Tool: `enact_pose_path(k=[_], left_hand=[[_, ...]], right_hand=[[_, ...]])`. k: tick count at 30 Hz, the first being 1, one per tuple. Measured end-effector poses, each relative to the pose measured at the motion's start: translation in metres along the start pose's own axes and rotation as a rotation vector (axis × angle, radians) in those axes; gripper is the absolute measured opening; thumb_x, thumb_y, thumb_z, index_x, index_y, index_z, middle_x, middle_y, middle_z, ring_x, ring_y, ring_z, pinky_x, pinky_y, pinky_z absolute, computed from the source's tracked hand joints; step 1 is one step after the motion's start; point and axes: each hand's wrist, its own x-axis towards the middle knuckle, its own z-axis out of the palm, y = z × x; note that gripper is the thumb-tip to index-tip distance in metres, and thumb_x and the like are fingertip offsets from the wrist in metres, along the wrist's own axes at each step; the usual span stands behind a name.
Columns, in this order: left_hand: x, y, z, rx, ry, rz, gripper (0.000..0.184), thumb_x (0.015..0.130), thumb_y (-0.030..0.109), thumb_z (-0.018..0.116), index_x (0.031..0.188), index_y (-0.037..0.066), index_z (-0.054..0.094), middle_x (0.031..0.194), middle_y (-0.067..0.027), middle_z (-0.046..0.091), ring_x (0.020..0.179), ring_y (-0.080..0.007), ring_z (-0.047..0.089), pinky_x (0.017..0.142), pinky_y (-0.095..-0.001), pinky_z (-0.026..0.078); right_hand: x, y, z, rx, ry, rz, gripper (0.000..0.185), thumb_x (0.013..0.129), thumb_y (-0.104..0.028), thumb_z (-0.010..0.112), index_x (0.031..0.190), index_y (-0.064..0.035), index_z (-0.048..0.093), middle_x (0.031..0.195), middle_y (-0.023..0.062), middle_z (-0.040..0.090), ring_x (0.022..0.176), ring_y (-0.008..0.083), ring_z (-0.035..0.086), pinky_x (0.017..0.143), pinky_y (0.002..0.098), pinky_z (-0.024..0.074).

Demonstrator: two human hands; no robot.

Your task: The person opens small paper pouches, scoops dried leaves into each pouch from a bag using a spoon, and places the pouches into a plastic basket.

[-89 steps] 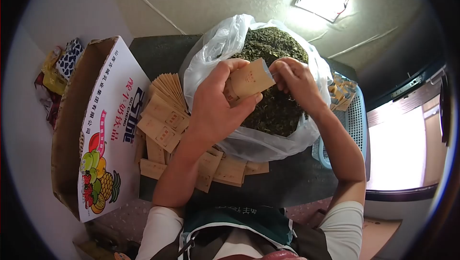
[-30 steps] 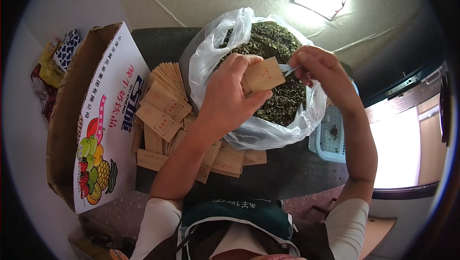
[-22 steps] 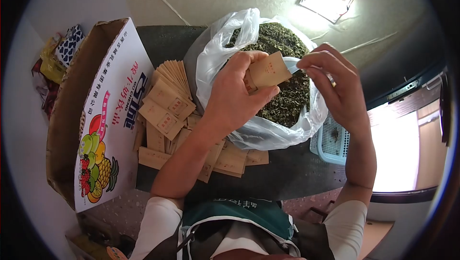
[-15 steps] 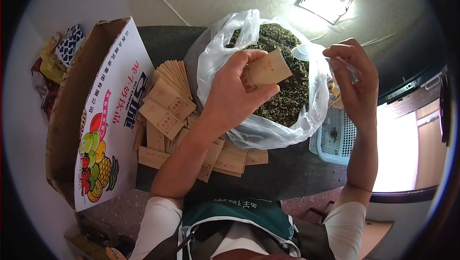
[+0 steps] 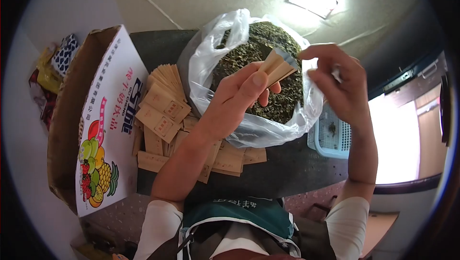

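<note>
From my remote seat: left hand (image 5: 242, 90) clamped on a brown paper packet (image 5: 277, 70), thumb on top, fingers under; packet sits above the dark leaves (image 5: 282, 104), mouth gaping, pale lining showing. Right hand (image 5: 342, 78) apart from the left, curled, a fingertip just beside the mouth; pale blur inside it, can't tell whether it grips anything. Doing this well, I'd say: pinch low, light squeeze on the sides so the mouth stays round, tilt it up, stay over the leaves so spills drop back in. Edges: clear plastic bag (image 5: 203, 70) has a loose, crumpled rim, likely to snag a wrist. Left forearm passes over spread packets (image 5: 163, 109), so lift rather than slide; carton (image 5: 115, 135) walls that side. Blue basket (image 5: 330, 154) sits by the right forearm. Best room: bare dark tabletop (image 5: 287, 173) nearest the body.
</note>
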Motion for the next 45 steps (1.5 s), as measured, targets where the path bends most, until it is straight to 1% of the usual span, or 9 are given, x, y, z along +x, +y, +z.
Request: enact_pose_path(k=[3,10,12,13,16,19,28,41,45], left_hand=[[-0.002,-0.001,0.008,-0.039,-0.040,0.008,0.049,0.106,0.044,0.042,0.123,0.002,0.060,0.097,-0.0015,0.064,0.077,-0.0062,0.052,0.064,-0.0199,0.039],[-0.004,0.001,0.020,0.178,-0.034,0.010,0.040,0.105,0.029,0.048,0.130,0.000,0.060,0.105,-0.0046,0.065,0.086,-0.0096,0.058,0.073,-0.0229,0.044],[-0.005,0.005,0.019,0.172,-0.026,0.001,0.037,0.103,0.023,0.053,0.131,0.000,0.060,0.106,-0.0054,0.065,0.088,-0.0101,0.059,0.076,-0.0232,0.045],[-0.006,0.006,0.017,0.192,-0.006,0.002,0.036,0.103,0.023,0.053,0.131,0.000,0.060,0.107,-0.0057,0.065,0.089,-0.0100,0.059,0.076,-0.0231,0.045],[-0.007,0.011,0.009,0.245,0.006,0.021,0.037,0.102,0.023,0.055,0.131,0.000,0.060,0.109,-0.0065,0.065,0.088,-0.0093,0.060,0.077,-0.0226,0.046],[-0.008,0.019,0.004,0.324,0.049,0.070,0.041,0.100,0.028,0.059,0.131,0.000,0.060,0.108,-0.0068,0.066,0.087,-0.0089,0.061,0.078,-0.0233,0.045],[-0.013,0.026,-0.001,0.343,0.071,0.124,0.044,0.098,0.030,0.063,0.129,-0.001,0.061,0.107,-0.0092,0.066,0.088,-0.0103,0.060,0.081,-0.0250,0.047],[-0.014,0.033,-0.001,0.379,0.052,0.135,0.043,0.098,0.029,0.063,0.128,-0.002,0.062,0.108,-0.0106,0.067,0.088,-0.0108,0.060,0.082,-0.0246,0.048],[-0.015,0.034,-0.001,0.385,0.054,0.143,0.043,0.098,0.027,0.063,0.128,-0.003,0.061,0.108,-0.0108,0.066,0.088,-0.0106,0.060,0.082,-0.0243,0.047]], right_hand=[[0.001,0.009,0.010,0.078,-0.089,-0.087,0.012,0.088,-0.002,0.068,0.099,0.0015,0.068,0.080,0.0033,0.062,0.069,0.0071,0.051,0.064,0.0241,0.0428],[-0.029,0.046,-0.054,-0.017,0.208,-0.153,0.019,0.097,-0.015,0.064,0.107,0.0007,0.067,0.081,0.0039,0.067,0.067,0.0061,0.058,0.056,0.0196,0.0423],[-0.048,0.070,-0.086,-0.119,0.184,0.010,0.020,0.098,-0.019,0.063,0.109,-0.0024,0.067,0.078,0.0040,0.068,0.063,0.0072,0.057,0.054,0.0186,0.0407],[-0.060,0.076,-0.094,-0.159,0.215,0.234,0.014,0.098,-0.016,0.063,0.104,-0.0041,0.067,0.079,0.0036,0.067,0.065,0.0080,0.057,0.059,0.0206,0.0445],[-0.093,0.140,-0.110,-0.182,0.117,0.287,0.009,0.097,-0.011,0.062,0.101,-0.0043,0.066,0.081,0.0036,0.065,0.071,0.0093,0.058,0.066,0.0238,0.0486],[-0.114,0.171,-0.096,-0.267,0.121,0.641,0.008,0.094,-0.004,0.059,0.097,0.0002,0.065,0.081,0.0059,0.065,0.077,0.0122,0.061,0.073,0.0269,0.0516],[-0.130,0.264,-0.053,-0.228,-0.004,0.682,0.013,0.089,-0.008,0.062,0.093,0.0030,0.067,0.082,0.0102,0.069,0.079,0.0155,0.066,0.077,0.0306,0.0548],[-0.128,0.252,-0.052,-0.183,0.035,0.703,0.021,0.082,-0.009,0.070,0.101,-0.0014,0.066,0.083,0.0048,0.064,0.075,0.0120,0.059,0.074,0.0287,0.0524],[-0.130,0.247,-0.058,-0.185,0.009,0.727,0.027,0.084,-0.013,0.069,0.108,-0.0024,0.067,0.084,0.0062,0.068,0.079,0.0141,0.065,0.078,0.0310,0.0540]])
